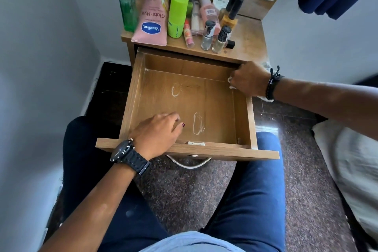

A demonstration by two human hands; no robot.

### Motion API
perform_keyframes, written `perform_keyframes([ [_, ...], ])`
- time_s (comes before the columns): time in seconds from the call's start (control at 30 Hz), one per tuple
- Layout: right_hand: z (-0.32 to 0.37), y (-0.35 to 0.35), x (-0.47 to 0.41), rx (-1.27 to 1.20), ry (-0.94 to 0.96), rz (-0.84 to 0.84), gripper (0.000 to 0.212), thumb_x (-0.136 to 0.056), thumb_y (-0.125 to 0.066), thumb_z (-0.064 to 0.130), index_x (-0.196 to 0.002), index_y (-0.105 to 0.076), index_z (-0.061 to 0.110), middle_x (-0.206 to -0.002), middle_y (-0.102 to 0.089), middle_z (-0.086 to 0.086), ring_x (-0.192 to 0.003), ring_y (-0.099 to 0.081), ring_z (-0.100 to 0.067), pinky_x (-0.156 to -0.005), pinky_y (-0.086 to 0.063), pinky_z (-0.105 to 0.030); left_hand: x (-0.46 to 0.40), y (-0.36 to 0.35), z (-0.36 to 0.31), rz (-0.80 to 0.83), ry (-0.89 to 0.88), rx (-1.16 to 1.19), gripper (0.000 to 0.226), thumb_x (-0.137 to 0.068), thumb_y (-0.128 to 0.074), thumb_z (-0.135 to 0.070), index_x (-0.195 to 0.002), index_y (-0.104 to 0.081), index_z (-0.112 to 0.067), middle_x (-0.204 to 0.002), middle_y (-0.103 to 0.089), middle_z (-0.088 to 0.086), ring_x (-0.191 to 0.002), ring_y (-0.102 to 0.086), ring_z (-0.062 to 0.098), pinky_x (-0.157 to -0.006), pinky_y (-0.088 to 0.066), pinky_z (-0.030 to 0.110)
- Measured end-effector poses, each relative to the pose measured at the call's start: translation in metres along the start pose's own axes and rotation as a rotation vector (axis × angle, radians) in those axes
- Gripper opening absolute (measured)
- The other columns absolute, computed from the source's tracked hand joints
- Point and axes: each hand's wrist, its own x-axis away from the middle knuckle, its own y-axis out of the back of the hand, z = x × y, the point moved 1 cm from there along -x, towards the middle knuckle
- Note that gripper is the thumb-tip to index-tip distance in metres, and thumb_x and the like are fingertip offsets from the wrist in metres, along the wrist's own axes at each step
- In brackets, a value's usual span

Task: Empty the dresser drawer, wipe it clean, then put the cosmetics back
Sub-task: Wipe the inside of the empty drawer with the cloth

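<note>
Dresser drawer [141,80] open: right grip [248,83] clamps cloth [232,86] on wall, left grip [157,133] relaxed inside.

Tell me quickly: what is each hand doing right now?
Left hand: open, fingers resting on the drawer floor, holding nothing.
Right hand: grips a white cloth at the drawer's right wall.

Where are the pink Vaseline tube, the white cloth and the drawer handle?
pink Vaseline tube [150,19]: head view, middle of its body.
white cloth [231,84]: head view, the bit showing under the right hand [250,81].
drawer handle [189,164]: head view, curved metal bar.
</note>
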Motion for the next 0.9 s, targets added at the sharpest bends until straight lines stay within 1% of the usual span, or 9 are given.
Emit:
perform_keyframes([
  [0.13,0.018,0.006,0.022,-0.055,0.151,0.132,0.023,-0.098,-0.044,0.029,-0.115,-0.059,0.023,-0.11,-0.064,0.004,-0.097,-0.061,-0.014,-0.071,-0.048,-0.025,0.001,0.001,0.0,0.012,0.002,0.008,0.034,-0.098,-0.034,-0.038,-0.116,-0.054,-0.019,-0.096,-0.06,-0.005,-0.053,-0.05,0.004,-0.043,-0.038,0.016],
  [0.2,0.04,0.018,0.039,-0.131,0.292,0.278,0.026,-0.098,-0.045,0.027,-0.119,-0.058,0.022,-0.118,-0.061,0.004,-0.105,-0.058,-0.015,-0.076,-0.046,-0.025,0.001,0.002,0.0,0.006,0.003,0.002,0.033,-0.097,-0.034,-0.039,-0.114,-0.055,-0.019,-0.096,-0.061,-0.005,-0.063,-0.058,0.008,-0.048,-0.046,0.019],
  [0.27,0.063,0.026,0.051,-0.235,0.404,0.434,0.026,-0.095,-0.047,0.025,-0.118,-0.06,0.021,-0.119,-0.062,0.003,-0.106,-0.058,-0.017,-0.082,-0.049,-0.025,0.001,0.001,0.0,0.002,0.008,-0.001,0.033,-0.098,-0.034,-0.039,-0.112,-0.056,-0.019,-0.095,-0.061,-0.005,-0.068,-0.059,0.01,-0.051,-0.046,0.02],
  [0.37,0.066,0.028,0.048,-0.31,0.345,0.519,0.027,-0.095,-0.048,0.024,-0.117,-0.061,0.017,-0.113,-0.063,0.003,-0.096,-0.056,-0.015,-0.075,-0.043,-0.023,0.0,0.001,-0.003,0.004,0.002,-0.002,0.033,-0.098,-0.034,-0.038,-0.112,-0.056,-0.018,-0.095,-0.061,-0.004,-0.067,-0.057,0.008,-0.046,-0.038,0.017],
  [0.43,0.062,0.027,0.037,-0.239,0.271,0.499,0.025,-0.097,-0.045,0.027,-0.114,-0.058,0.016,-0.109,-0.06,0.003,-0.088,-0.051,-0.014,-0.072,-0.04,-0.023,0.001,0.001,-0.001,0.011,0.001,0.007,0.033,-0.098,-0.034,-0.039,-0.112,-0.055,-0.018,-0.095,-0.06,-0.005,-0.066,-0.056,0.008,-0.047,-0.038,0.017],
  [0.57,0.046,0.005,0.004,0.084,0.09,0.311,0.024,-0.099,-0.042,0.022,-0.111,-0.063,0.02,-0.112,-0.061,0.003,-0.101,-0.059,-0.017,-0.068,-0.043,-0.026,0.0,0.002,0.0,0.031,0.003,0.014,0.034,-0.098,-0.033,-0.04,-0.114,-0.054,-0.019,-0.097,-0.059,-0.006,-0.061,-0.053,0.005,-0.047,-0.041,0.019],
  [0.67,0.03,-0.016,-0.026,0.021,-0.084,0.253,0.024,-0.096,-0.046,0.021,-0.106,-0.068,0.021,-0.104,-0.066,0.003,-0.096,-0.064,-0.018,-0.067,-0.045,-0.027,0.0,0.002,0.0,0.033,0.015,0.009,0.035,-0.097,-0.033,-0.041,-0.116,-0.054,-0.02,-0.096,-0.057,-0.007,-0.055,-0.045,0.0,-0.044,-0.033,0.018],
  [0.83,0.042,-0.028,-0.041,0.172,-0.016,0.252,0.024,-0.096,-0.045,0.018,-0.106,-0.067,0.021,-0.109,-0.065,0.005,-0.104,-0.059,-0.019,-0.067,-0.037,-0.029,0.0,0.002,0.0,0.038,0.016,0.007,0.033,-0.097,-0.033,-0.042,-0.112,-0.054,-0.021,-0.095,-0.056,-0.008,-0.057,-0.046,0.0,-0.045,-0.033,0.018],
  [0.9,0.041,-0.025,-0.043,0.129,-0.037,0.226,0.027,-0.098,-0.042,0.017,-0.11,-0.065,0.02,-0.113,-0.064,0.003,-0.109,-0.058,-0.019,-0.069,-0.038,-0.027,0.0,0.003,0.0,0.042,0.018,0.011,0.033,-0.097,-0.033,-0.042,-0.111,-0.055,-0.021,-0.097,-0.058,-0.008,-0.06,-0.048,0.001,-0.047,-0.036,0.019],
])
